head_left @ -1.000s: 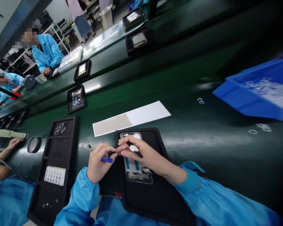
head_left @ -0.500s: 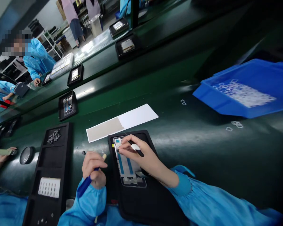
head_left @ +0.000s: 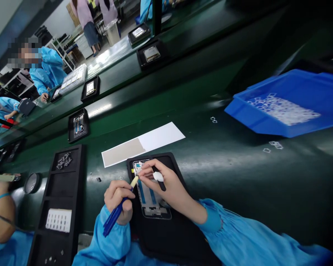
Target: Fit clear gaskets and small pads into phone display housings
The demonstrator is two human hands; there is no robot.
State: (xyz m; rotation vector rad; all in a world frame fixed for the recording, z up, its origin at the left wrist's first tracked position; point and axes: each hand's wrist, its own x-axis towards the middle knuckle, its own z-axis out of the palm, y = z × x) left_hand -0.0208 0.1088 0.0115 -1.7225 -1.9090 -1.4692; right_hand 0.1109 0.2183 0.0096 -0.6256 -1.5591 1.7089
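One slender blue tool (head_left: 112,219); cream tip (head_left: 134,181)

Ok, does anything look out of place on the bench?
Yes: several small pale rings lie loose on the bench, outside the blue bin holding a heap of similar pieces. A small dark bit also lies loose beside the long black tray.

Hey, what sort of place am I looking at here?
Probably an electronics assembly line: a flat, phone-like frame with blue strips lies in a black rectangular tray, a blue plastic bin holds many small white pieces, and there's another person in a light-blue smock.
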